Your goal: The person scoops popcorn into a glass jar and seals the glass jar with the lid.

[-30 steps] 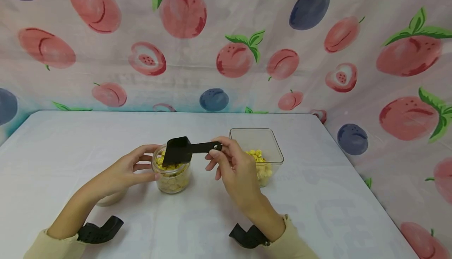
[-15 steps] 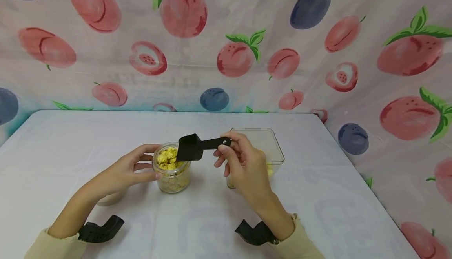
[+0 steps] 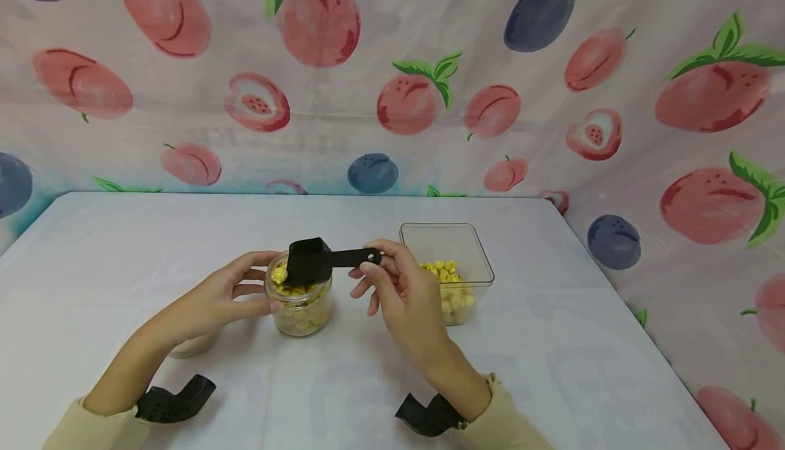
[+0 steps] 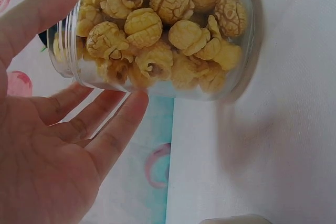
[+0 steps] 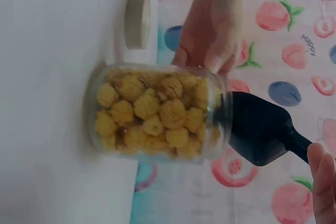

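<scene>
A clear jar (image 3: 300, 315) full of yellow popcorn (image 5: 147, 103) stands upright on the table. My left hand (image 3: 229, 293) holds it by the upper side, thumb near me and fingers around the far side. My right hand (image 3: 407, 300) pinches the handle end of a black scoop (image 3: 309, 262). The scoop's head lies over the jar's mouth and hides part of the popcorn there; in the right wrist view its tip reaches just inside the rim.
A clear square container (image 3: 481, 259) with more popcorn stands behind my right hand, which covers its left part. A pale round lid (image 5: 137, 22) lies beside the jar, partly under my left forearm. The white table (image 3: 533, 341) ends at a fruit-print cloth (image 3: 331, 129).
The scoop first shifted right, showing the popcorn in the jar's mouth, then came back left over it. My left hand and the jar have stayed in place.
</scene>
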`<state>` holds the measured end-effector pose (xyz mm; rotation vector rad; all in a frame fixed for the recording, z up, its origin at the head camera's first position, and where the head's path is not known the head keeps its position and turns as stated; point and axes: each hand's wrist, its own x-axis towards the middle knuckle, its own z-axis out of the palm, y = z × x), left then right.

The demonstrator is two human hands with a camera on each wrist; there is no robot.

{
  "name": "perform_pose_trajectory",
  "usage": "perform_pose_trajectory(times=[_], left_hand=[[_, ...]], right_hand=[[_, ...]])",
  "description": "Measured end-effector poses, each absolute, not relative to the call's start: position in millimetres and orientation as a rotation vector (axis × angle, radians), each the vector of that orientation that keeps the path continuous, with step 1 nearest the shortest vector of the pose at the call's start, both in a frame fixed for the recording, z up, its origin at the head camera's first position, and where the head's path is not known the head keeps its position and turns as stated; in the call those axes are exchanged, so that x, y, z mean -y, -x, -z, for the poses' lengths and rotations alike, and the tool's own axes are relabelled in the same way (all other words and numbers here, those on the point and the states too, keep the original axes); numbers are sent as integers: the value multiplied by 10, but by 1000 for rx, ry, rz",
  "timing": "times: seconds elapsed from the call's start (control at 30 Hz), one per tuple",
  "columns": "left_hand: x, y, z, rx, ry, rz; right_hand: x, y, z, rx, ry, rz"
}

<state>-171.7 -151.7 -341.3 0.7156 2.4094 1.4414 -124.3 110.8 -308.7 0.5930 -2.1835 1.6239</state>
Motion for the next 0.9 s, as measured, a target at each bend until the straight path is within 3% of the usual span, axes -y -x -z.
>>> perform_pose_trajectory(times=[0.47, 0.9], left_hand=[[1525, 1715, 3420, -2392, -722, -1458], [1530, 1723, 3426, -2392, -713, -1452]], right_hand=[[-1085, 1226, 3088, 2128, -671, -1647], [-1368, 1262, 2864, 2044, -482, -1649]])
